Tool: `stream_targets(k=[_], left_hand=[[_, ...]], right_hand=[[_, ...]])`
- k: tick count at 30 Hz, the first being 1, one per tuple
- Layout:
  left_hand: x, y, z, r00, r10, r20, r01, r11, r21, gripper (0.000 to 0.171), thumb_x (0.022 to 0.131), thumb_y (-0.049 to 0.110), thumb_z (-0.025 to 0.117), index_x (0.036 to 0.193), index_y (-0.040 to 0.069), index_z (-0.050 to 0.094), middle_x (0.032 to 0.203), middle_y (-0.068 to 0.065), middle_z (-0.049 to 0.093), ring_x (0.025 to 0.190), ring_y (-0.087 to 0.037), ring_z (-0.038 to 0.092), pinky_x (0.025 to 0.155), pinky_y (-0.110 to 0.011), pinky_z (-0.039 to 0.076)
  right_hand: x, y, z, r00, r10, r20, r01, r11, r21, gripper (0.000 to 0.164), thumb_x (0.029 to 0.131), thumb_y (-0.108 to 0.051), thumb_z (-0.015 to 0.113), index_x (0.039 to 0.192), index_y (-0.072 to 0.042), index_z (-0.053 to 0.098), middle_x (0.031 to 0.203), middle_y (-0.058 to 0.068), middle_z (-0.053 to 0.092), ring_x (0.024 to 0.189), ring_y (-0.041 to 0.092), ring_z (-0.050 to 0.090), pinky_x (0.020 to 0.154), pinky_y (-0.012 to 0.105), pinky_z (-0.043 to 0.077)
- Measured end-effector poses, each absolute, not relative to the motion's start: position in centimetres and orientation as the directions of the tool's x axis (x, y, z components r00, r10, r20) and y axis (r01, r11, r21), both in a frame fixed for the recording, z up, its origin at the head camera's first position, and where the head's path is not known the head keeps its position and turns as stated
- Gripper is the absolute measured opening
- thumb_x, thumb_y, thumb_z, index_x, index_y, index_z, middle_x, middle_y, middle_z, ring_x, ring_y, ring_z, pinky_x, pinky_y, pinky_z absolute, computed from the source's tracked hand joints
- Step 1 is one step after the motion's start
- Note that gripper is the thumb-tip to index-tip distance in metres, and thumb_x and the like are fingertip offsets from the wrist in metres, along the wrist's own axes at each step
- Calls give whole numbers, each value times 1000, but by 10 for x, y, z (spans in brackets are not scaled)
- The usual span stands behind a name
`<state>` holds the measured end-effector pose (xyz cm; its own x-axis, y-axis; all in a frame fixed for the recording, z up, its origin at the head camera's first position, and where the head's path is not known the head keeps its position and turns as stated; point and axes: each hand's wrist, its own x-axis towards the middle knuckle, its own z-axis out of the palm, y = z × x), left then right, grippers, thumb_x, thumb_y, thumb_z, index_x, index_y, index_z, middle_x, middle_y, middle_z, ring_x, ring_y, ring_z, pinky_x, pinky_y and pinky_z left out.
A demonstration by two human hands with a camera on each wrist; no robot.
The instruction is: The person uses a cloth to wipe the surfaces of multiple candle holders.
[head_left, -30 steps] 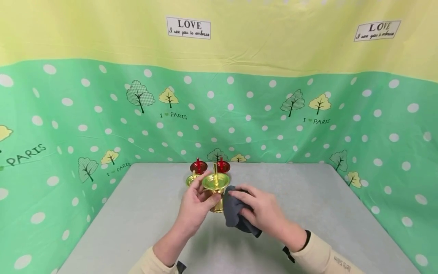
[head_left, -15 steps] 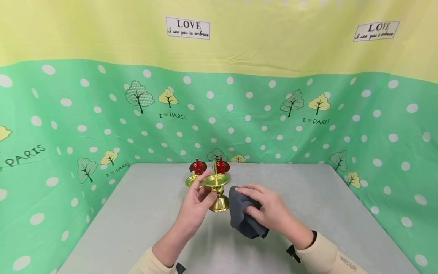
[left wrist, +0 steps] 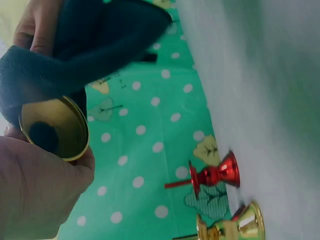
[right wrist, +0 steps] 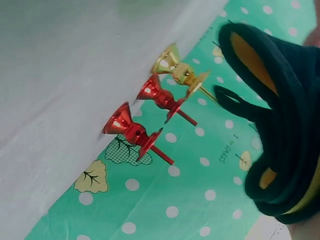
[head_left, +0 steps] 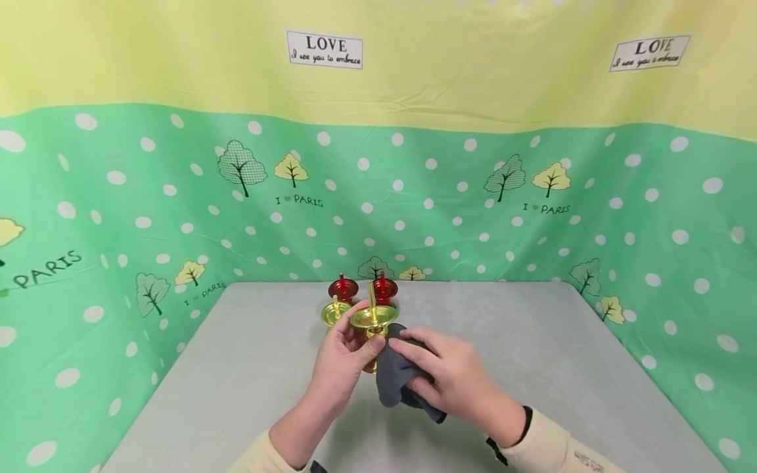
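My left hand [head_left: 338, 362] grips a gold candlestick [head_left: 375, 318] by its stem, with the dish and spike upward in the head view. Seen from the left wrist, the hollow underside of its base [left wrist: 62, 117] faces the camera, above the table. A dark grey-blue cloth [head_left: 395, 376] is bunched in my right hand [head_left: 454, 373], pinched between thumb and fingers. The cloth lies against the right side of the candlestick, covering much of its base in the head view.
Behind stand two red candlesticks [head_left: 343, 289] and another gold candlestick [head_left: 334, 314], all upright on the grey table [head_left: 503, 322]. Left fingers overlap the rear gold one in the head view. A green dotted curtain [head_left: 414, 210] encloses the back and sides.
Half a second ago the cloth had moved right, off the candlestick, leaving its base in sight. Now the right hand has brought it back left onto the base, and the candlestick's tilt has shifted slightly.
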<state>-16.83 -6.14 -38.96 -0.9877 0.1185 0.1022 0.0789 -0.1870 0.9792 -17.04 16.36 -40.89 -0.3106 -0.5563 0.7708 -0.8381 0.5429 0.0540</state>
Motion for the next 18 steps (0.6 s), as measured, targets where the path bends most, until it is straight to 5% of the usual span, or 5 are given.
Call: stream_targets(k=[4, 13, 15, 18], left_hand=[[-168, -57, -389, -992, 83, 95, 75, -213, 974, 63, 96, 13, 80, 154, 18, 55, 126, -5, 69, 102, -13, 70, 67, -24, 56], [-169, -56, -388, -994, 65, 92, 75, -230, 970, 62, 97, 5, 78, 154, 13, 55, 124, -3, 70, 105, -11, 71, 76, -22, 59], [-169, -59, -388, -992, 74, 99, 80, -236, 969, 64, 96, 4, 78, 155, 11, 53, 123, -4, 70, 106, -11, 71, 82, -23, 60], [-171, -63, -388, -992, 63, 110, 92, -241, 966, 66, 97, 3, 76, 157, 8, 50, 128, -6, 70, 111, -11, 71, 94, -25, 59]], right_hand=[[-168, 162, -411, -283, -554, 783, -833, 547, 86, 75, 74, -24, 94, 144, -22, 68, 129, 9, 72, 104, 24, 77, 81, 40, 66], [-169, 161, -412, -312, -546, 777, -815, 574, 76, 68, 76, -23, 93, 141, -24, 70, 127, 7, 74, 101, 23, 78, 80, 39, 66], [-173, 165, -412, -349, -544, 763, -814, 579, 40, 64, 79, -22, 92, 139, -24, 71, 124, 7, 75, 100, 22, 78, 80, 38, 66], [-181, 173, -413, -488, -501, 715, -764, 641, -71, 54, 82, -19, 90, 134, -20, 74, 120, 6, 77, 96, 20, 79, 78, 37, 65]])
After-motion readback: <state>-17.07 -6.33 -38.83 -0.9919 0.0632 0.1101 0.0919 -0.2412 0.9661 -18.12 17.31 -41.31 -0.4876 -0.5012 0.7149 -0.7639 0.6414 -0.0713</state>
